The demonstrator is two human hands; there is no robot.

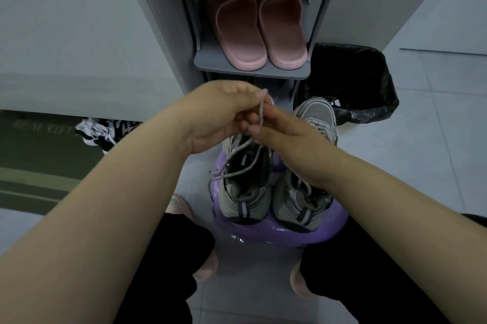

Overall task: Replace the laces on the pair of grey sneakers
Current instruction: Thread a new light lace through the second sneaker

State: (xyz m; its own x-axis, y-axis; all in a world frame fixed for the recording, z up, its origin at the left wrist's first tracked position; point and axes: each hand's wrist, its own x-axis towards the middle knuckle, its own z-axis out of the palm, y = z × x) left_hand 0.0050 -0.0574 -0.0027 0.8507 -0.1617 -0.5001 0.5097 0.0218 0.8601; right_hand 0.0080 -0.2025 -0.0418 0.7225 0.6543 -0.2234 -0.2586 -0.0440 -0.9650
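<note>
Grey lace (243,148) rising from the left grey sneaker (243,192) into both hands; the pair stands side by side, heels near, on a purple stool (263,235), the right grey sneaker (303,192) with its own lacing in place. The left hand (224,110) is curled, pinching the lace's upper end between thumb and fingertips; the right hand (276,127) pinches the same strand just below, its other fingers loosely bent. The slack lace loops over the shoe's open mouth and trails past its left side. Probable faults: an upward pull could drag the light sneaker along and tip it off the stool's rounded rim, since neither hand steadies the shoe; the loose loop could catch on an eyelet or the tongue; the thin strand could slip from so small a pinch. Room: the front edge of the shoe rack shelf (253,70), which carries pink slippers (259,33), lies just beyond the hands and limits any far pull. A black-lined bin (353,81) stands at far right near the right sneaker's toe. Knees flank the stool on the near side. Open tiled floor (434,165) to the right offers the freest direction; black-and-white shoes (105,132) and a green mat (39,160) occupy the left.
</note>
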